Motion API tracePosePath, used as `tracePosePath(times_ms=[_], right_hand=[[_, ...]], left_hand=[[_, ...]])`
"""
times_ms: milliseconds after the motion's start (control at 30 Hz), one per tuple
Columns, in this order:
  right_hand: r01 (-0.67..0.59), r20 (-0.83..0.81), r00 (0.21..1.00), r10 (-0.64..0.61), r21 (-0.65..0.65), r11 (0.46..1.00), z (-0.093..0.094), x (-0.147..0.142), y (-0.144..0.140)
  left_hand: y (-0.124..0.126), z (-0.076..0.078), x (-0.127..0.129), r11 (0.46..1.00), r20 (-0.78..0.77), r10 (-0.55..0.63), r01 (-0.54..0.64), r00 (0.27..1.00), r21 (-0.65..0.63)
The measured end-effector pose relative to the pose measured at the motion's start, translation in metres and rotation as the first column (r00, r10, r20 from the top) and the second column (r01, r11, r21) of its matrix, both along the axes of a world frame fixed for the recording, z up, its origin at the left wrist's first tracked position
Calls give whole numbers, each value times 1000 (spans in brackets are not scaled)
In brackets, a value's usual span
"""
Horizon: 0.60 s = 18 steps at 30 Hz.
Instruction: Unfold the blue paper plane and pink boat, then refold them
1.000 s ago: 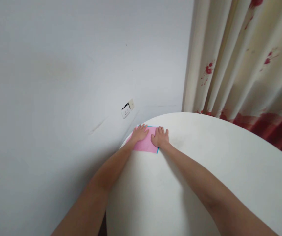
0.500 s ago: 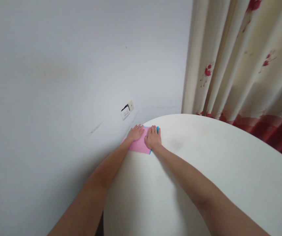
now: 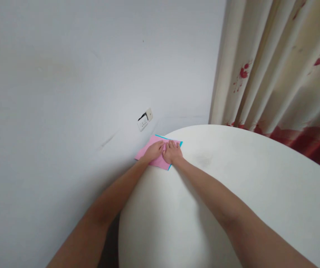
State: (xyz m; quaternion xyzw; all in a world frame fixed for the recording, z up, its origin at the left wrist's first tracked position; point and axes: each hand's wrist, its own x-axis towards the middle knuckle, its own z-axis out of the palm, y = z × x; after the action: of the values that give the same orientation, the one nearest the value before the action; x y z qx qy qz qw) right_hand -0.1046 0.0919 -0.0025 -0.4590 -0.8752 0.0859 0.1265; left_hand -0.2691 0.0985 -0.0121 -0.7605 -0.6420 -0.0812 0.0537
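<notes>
Both bare forearms reach out across the white round table (image 3: 232, 178) toward its far left rim. The right hand (image 3: 172, 152) lies flat, fingers spread and pressing down on the pink sheet of paper (image 3: 155, 154), and the left hand (image 3: 154, 150) lies flat just beside it, palm down on the same sheet; neither hand grips anything. Compared with a second ago the two hands have drawn together until they nearly touch, where before a strip of pink showed between them. The sheet, with its blue underside showing as a thin edge along the right and far sides, now sits turned and further over the table's rim, its left corner hanging past the edge. This reads as smoothing or creasing a fold, though the fold line itself is hidden under the hands. Beyond the rim, a white wall socket (image 3: 145, 120) sits on the plain wall, and a cream curtain with red flowers (image 3: 274, 67) hangs at the right.
</notes>
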Motion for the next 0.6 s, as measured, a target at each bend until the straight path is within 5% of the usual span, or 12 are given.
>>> tracePosePath(times_ms=[600], right_hand=[[-104, -5, 995, 104, 11, 995, -12, -17, 54]], left_hand=[[32, 2, -12, 935, -24, 311, -310, 950, -174]])
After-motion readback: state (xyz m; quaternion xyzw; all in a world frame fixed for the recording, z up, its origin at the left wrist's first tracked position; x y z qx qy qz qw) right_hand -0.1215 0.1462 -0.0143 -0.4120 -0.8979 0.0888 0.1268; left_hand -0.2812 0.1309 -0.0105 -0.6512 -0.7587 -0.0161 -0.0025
